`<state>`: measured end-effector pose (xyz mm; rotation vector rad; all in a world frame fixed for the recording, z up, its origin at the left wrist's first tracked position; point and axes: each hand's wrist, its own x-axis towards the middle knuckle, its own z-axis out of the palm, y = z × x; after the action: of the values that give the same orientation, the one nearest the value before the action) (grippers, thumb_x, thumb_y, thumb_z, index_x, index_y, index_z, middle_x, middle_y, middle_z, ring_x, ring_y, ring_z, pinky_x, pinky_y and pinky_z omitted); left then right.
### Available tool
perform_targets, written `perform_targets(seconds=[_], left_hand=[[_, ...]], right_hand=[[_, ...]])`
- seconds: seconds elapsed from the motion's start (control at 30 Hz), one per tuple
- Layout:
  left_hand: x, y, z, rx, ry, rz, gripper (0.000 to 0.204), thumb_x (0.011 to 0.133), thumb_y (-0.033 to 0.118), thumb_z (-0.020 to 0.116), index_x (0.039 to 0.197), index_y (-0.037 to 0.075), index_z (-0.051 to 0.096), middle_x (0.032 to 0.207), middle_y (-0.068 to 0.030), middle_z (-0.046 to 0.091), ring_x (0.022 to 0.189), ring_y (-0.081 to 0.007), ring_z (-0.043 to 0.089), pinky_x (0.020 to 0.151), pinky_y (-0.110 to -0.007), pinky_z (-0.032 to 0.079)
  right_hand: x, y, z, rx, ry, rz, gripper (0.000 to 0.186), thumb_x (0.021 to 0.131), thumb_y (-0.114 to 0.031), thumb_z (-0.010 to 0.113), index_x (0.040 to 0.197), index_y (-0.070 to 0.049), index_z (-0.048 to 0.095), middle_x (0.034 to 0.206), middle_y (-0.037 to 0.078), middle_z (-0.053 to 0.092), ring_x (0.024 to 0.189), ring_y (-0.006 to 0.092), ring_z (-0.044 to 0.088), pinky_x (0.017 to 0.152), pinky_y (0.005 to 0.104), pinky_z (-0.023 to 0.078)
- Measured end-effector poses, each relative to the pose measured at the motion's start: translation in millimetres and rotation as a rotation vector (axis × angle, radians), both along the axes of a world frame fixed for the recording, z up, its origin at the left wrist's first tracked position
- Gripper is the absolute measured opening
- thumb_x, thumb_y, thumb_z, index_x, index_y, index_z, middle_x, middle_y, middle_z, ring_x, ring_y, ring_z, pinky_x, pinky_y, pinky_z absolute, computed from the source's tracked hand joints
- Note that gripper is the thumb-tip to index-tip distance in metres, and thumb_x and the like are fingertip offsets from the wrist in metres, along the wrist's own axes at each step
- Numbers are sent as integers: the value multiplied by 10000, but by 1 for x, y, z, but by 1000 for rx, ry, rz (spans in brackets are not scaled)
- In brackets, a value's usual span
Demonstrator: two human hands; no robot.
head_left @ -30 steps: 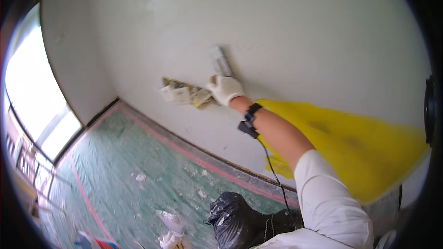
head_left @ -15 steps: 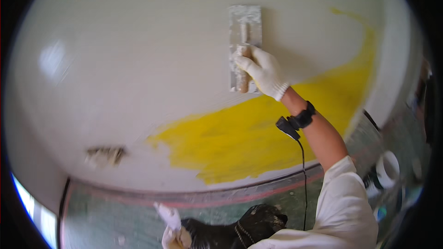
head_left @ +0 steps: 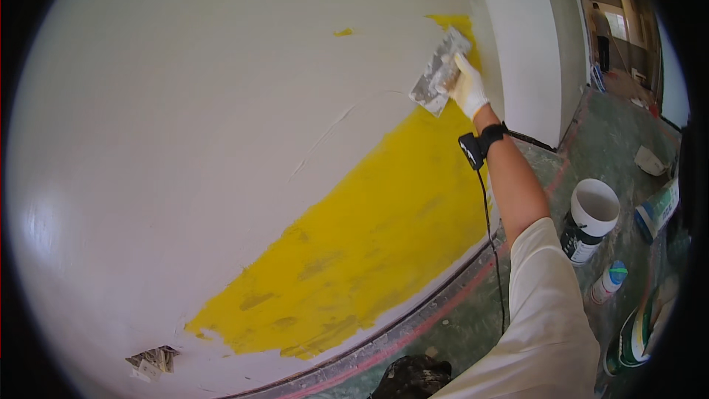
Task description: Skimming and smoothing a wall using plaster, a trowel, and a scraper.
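My right hand (head_left: pixel 468 90), in a white knit glove, is closed around the handle of a plastering trowel (head_left: pixel 431 80). The trowel's flat rectangular blade is smeared with white paste and lies slanted against the wall, at the upper right of the yellow area (head_left: pixel 369 214). Smooth off-white coating (head_left: pixel 199 118) covers the wall above and left of the yellow. A thin raised ridge of it runs down leftward from near the blade. A black band with a small cabled device (head_left: pixel 470 151) sits on my right wrist. My left hand is out of the picture.
A ragged wall opening (head_left: pixel 153 360) with pale material in it is at lower left. Right of my arm, on the green-covered floor, stand a white bucket (head_left: pixel 595 205), a blue-capped bottle (head_left: pixel 608 283) and another tub (head_left: pixel 629 340). Beyond a white column (head_left: pixel 521 37), a person (head_left: pixel 602 35) stands past a doorway.
The view has swung to the right, bringing in the column, doorway and containers. The trowel has moved right toward the wall's end and turned from upright to slanted. My left hand has left the picture.
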<state>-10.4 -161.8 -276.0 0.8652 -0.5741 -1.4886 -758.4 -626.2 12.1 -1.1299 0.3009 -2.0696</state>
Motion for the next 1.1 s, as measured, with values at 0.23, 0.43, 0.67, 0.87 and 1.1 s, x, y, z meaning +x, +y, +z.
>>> perform_targets(seconds=[0.23, 0.43, 0.67, 0.87, 1.1], left_hand=[[-11, -33, 22, -13, -140, 36, 349, 1006, 442, 655, 938, 119, 543, 690, -3, 471, 558, -156, 432, 484, -320, 328], [-37, -48, 49, -131, -134, -58, 357, 974, 416, 724, 980, 113, 537, 688, -23, 486, 559, -188, 469, 480, -331, 390], [29, -63, 19, -238, -81, -154, 603, 949, 442, 722, 1281, -11, 505, 841, -120, 620, 670, -200, 607, 557, -325, 482], [20, -55, 25, -158, -90, 94, 451, 952, 457, 709, 943, 42, 531, 625, -119, 565, 479, -216, 535, 449, -322, 422], [65, 32, -16, -94, -101, 290, 427, 931, 411, 735, 959, 23, 559, 655, -141, 589, 506, -242, 555, 479, -345, 452]], right_hand=[[71, 17, -74, -167, -237, 322, 357, 1055, -450, 592, 1283, -177, 615, 1247, 51, 682, 1076, 285, 669, 911, 563, 534], [101, 29, -198, 79, -389, 207, 370, 1058, -464, 581, 1270, -162, 614, 1189, 31, 711, 1045, 242, 680, 873, 489, 559], [90, 51, -123, 280, 169, -548, 193, 1054, -291, 640, 1190, -154, 627, 750, -47, 566, 551, 58, 527, 463, 237, 417], [5, 56, -97, 311, 292, -589, 468, 1040, -432, 584, 1372, -104, 600, 1204, 61, 679, 751, 149, 658, 568, 186, 424], [254, 55, -58, -171, 646, -666, 328, 1092, -230, 536, 1292, -1, 659, 1192, 63, 655, 996, 141, 625, 873, 295, 514]])
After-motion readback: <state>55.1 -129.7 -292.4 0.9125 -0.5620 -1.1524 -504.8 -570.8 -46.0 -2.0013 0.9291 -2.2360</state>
